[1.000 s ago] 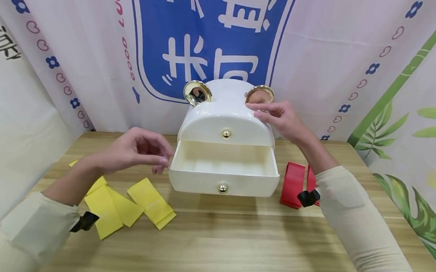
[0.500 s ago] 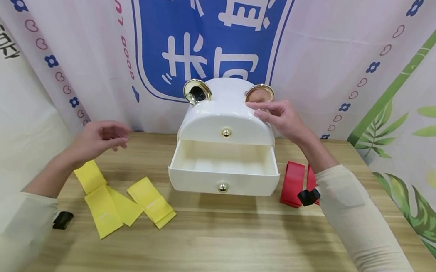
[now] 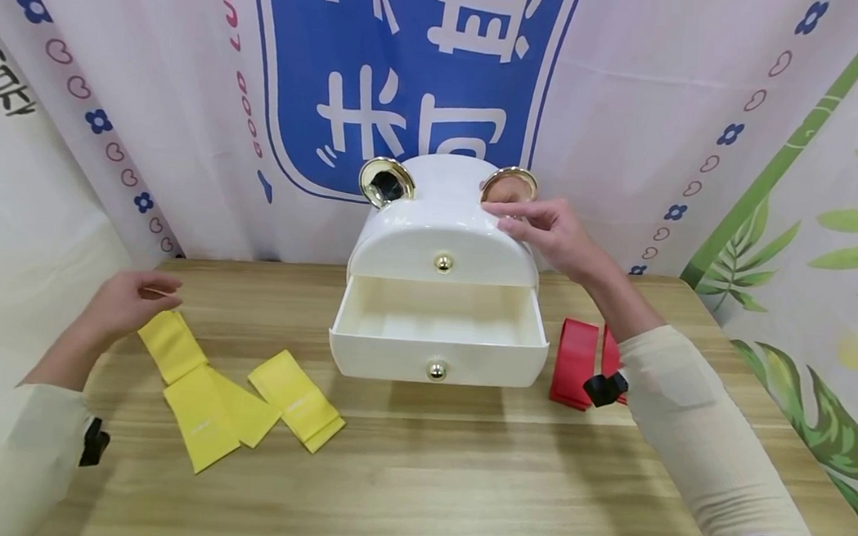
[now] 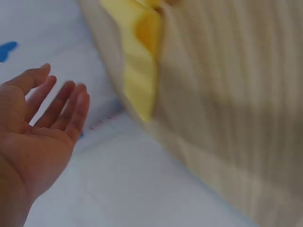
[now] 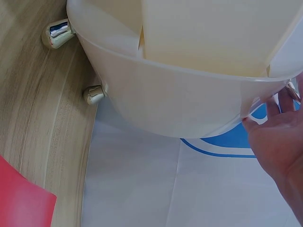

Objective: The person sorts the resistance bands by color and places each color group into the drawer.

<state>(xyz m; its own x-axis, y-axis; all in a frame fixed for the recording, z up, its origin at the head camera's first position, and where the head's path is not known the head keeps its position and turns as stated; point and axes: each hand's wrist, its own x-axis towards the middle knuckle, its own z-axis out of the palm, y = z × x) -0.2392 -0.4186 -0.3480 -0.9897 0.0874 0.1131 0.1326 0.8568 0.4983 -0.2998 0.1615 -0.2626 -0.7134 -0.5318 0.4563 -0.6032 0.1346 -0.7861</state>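
Note:
A white domed box (image 3: 441, 236) with two gold ears stands at the back of the wooden table (image 3: 445, 482). Its lower drawer (image 3: 438, 355) is pulled out and looks empty. My right hand (image 3: 512, 216) rests with relaxed fingers on the box's top right, beside the right gold ear (image 3: 509, 184); the right wrist view shows that hand (image 5: 279, 142) against the box wall (image 5: 189, 104). My left hand (image 3: 149, 292) hovers with straight fingers at the far left, just over the end of a yellow band (image 3: 172, 346). In the left wrist view the left hand's palm (image 4: 42, 127) holds nothing, with the yellow band (image 4: 142, 71) beyond it.
Two more yellow bands (image 3: 295, 399) lie left of the drawer. Red bands (image 3: 575, 363) lie right of it, partly behind my right sleeve. Printed cloth (image 3: 116, 77) hangs close behind and beside the table.
My left hand has drawn away from the drawer's left side, leftward and down to the yellow bands. The right hand and the box have stayed put.

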